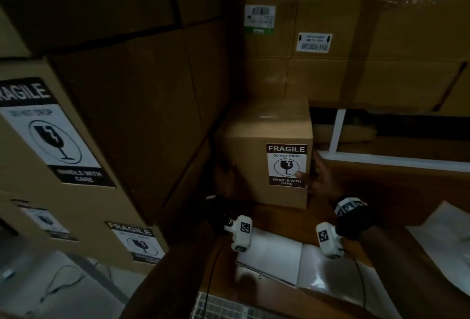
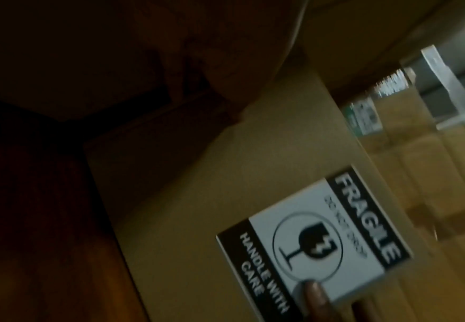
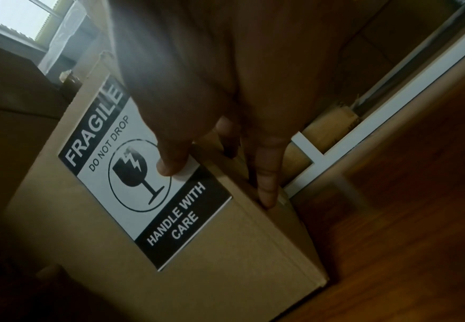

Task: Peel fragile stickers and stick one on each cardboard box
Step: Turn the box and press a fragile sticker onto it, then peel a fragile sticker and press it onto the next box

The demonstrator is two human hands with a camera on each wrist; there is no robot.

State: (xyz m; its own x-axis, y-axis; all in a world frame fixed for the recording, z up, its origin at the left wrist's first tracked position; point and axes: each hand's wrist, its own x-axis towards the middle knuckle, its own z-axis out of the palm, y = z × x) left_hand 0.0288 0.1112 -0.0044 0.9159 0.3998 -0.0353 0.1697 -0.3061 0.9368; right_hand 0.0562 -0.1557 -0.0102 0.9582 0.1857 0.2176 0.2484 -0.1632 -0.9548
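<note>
A small cardboard box [image 1: 244, 145] stands on the wooden surface against bigger cartons. A black-and-white fragile sticker [image 1: 286, 165] lies flat on its front face, also seen as the sticker [image 3: 143, 196] and sticker [image 2: 313, 235]. My right hand [image 1: 309, 172] is at the box's right front corner. Its thumb [image 3: 170, 167] presses on the sticker's right edge, and its straight fingers [image 3: 267, 185] lie along the right side face. My left hand [image 1: 225, 176] rests against the box's left side in deep shadow, holding nothing that I can see.
Stacked cartons [image 1: 127, 115] at the left carry fragile stickers [image 1: 57, 135]. Large boxes [image 1: 356, 39] wall off the back. White backing sheets [image 1: 269, 255] lie on the wooden top in front, with another sheet [image 1: 445, 237] at the right. A white frame [image 1: 338, 135] stands behind the box.
</note>
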